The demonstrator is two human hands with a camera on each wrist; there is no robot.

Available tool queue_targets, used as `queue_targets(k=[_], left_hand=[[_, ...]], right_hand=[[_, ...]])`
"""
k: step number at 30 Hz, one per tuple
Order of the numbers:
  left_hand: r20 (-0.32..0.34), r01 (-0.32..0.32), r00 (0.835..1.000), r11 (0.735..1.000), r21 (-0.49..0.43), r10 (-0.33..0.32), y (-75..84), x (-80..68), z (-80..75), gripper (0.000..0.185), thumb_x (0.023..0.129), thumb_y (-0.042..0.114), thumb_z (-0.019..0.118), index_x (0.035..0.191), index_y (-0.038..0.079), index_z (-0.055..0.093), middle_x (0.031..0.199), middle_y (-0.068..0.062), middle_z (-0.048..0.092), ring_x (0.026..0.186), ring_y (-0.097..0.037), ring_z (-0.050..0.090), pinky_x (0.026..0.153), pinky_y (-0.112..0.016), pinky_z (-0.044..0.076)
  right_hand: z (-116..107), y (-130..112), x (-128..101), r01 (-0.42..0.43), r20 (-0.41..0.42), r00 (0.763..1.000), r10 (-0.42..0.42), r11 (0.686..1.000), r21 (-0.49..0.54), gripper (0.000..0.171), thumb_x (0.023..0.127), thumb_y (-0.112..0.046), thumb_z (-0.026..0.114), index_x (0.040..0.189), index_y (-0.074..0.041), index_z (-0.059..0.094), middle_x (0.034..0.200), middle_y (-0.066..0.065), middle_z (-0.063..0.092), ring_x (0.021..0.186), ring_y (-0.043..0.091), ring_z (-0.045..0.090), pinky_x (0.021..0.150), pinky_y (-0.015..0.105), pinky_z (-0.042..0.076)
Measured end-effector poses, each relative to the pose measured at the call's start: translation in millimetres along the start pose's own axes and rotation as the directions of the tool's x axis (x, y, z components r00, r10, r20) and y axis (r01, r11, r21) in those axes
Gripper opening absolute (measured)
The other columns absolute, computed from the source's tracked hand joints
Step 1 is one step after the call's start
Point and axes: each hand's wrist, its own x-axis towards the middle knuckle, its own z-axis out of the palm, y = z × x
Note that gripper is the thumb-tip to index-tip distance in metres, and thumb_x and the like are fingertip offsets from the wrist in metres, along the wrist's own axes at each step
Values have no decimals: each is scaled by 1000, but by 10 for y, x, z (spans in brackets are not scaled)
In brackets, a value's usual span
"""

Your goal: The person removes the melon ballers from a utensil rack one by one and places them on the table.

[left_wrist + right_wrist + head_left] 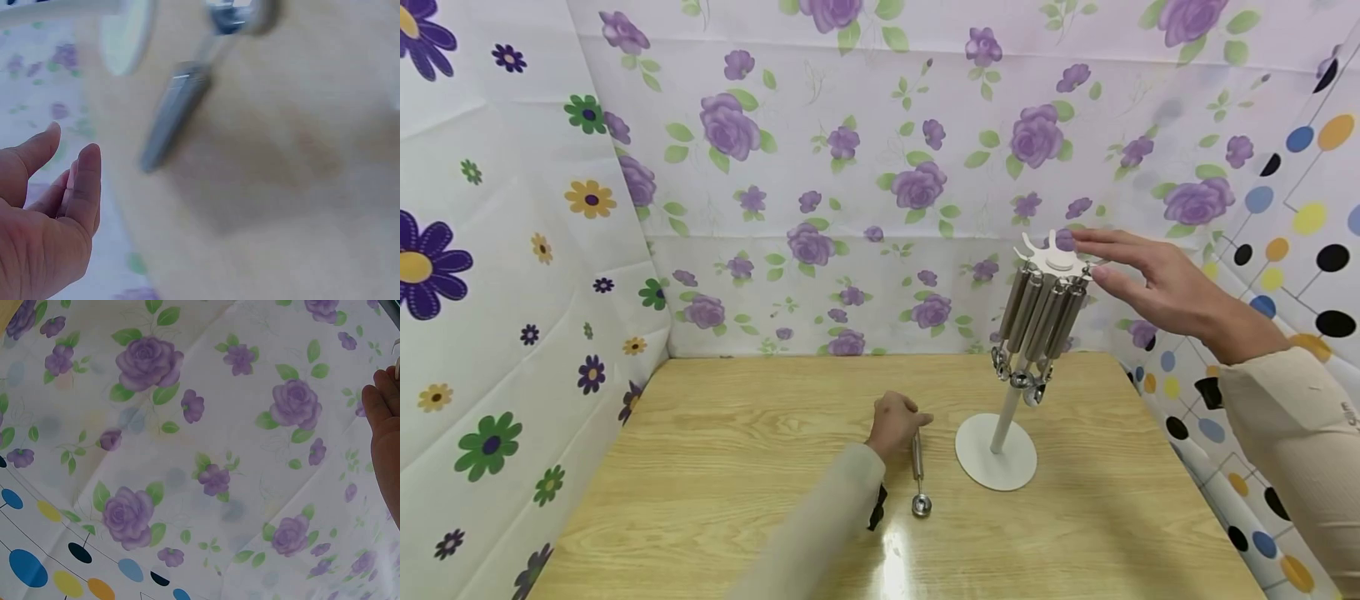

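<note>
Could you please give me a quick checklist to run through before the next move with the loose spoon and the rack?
1. Loose spoon flat on the table: ok.
2. Left hand at its handle end: ok; gripping it: cannot tell.
3. Right hand open beside the rack top: ok.
4. Rack upright on its base: ok.
5. Free slot on rack top: cannot tell.

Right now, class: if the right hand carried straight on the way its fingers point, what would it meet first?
Probably the white top of the utensil stand: the right hand has its fingers stretched toward it, though depth is hard to judge.
</note>
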Motion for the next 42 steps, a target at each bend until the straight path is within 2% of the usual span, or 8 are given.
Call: queue_targets(k=[2, 4, 7, 13, 21, 34, 38, 42], left_hand=[[23, -29, 999, 999, -15, 29, 141, 21, -46, 29, 83, 14, 83, 103, -5, 74, 90, -12, 72, 77, -22, 69, 74, -37, 60], [48, -48, 998, 999, -25, 49, 277, 34, -82, 29, 85, 15, 83, 105, -3, 74, 86, -10, 73, 73, -21, 71, 72, -35, 60], [69, -84, 994, 996, -17, 85, 467, 33, -131, 27, 86, 17, 82, 105, 0, 75, 85, -5, 73, 72, -16, 70, 69, -31, 60], [90, -164, 983, 986, 10, 163, 823, -9, -251, 23, 87, 21, 81, 103, 4, 77, 93, -3, 73, 82, -14, 67, 77, -30, 58], [133, -241, 960, 969, -57, 246, 1282, -23, -446, 23, 91, 19, 76, 110, 5, 76, 104, -6, 74, 93, -17, 69, 78, -28, 58], [168, -286, 936, 947, -148, 309, 1849, -43, -611, 28, 94, 21, 74, 119, 10, 74, 112, -2, 73, 98, -12, 68, 81, -25, 57], [188, -324, 914, 926, -195, 360, 1963, -25, -599, 32, 94, 18, 73, 124, 8, 72, 116, -5, 72, 102, -12, 68, 84, -23, 56], [229, -365, 871, 885, -288, 434, 2034, -2, -542, 34, 94, 9, 71, 127, 3, 68, 118, -10, 71, 103, -13, 68, 84, -21, 55]], right_hand=[[-1, -2, -4, -7, 2, 1000, 7, 1000, 0, 46, 103, -18, 53, 149, -19, 49, 158, 6, 36, 145, 41, 28, 107, 74, 24], [0, -5, -9, -15, 3, 1000, 15, 1000, 0, 46, 103, -18, 54, 149, -19, 49, 158, 6, 36, 144, 42, 28, 106, 74, 24], [3, -12, -13, -22, 1, 1000, 22, 1000, -4, 46, 103, -18, 54, 149, -17, 50, 158, 7, 36, 144, 42, 29, 106, 74, 25], [7, -30, -17, -25, -7, 1000, 25, 1000, -15, 46, 102, -19, 56, 148, -15, 51, 158, 7, 37, 144, 42, 29, 106, 73, 25], [13, -37, -19, -33, -12, 999, 33, 999, -26, 45, 102, -20, 58, 146, -13, 53, 157, 9, 38, 143, 43, 31, 107, 72, 25], [28, 3, -3, -19, -16, 1000, 19, 999, -29, 42, 103, -20, 56, 143, -7, 56, 155, 10, 41, 141, 43, 34, 106, 72, 26], [23, -6, -1, -26, -17, 1000, 26, 999, -35, 42, 103, -21, 57, 143, -7, 56, 155, 9, 41, 142, 43, 33, 106, 72, 27], [11, -15, -16, -36, -18, 999, 35, 999, -38, 42, 102, -21, 58, 143, -8, 56, 154, 10, 42, 141, 43, 34, 105, 72, 28]])
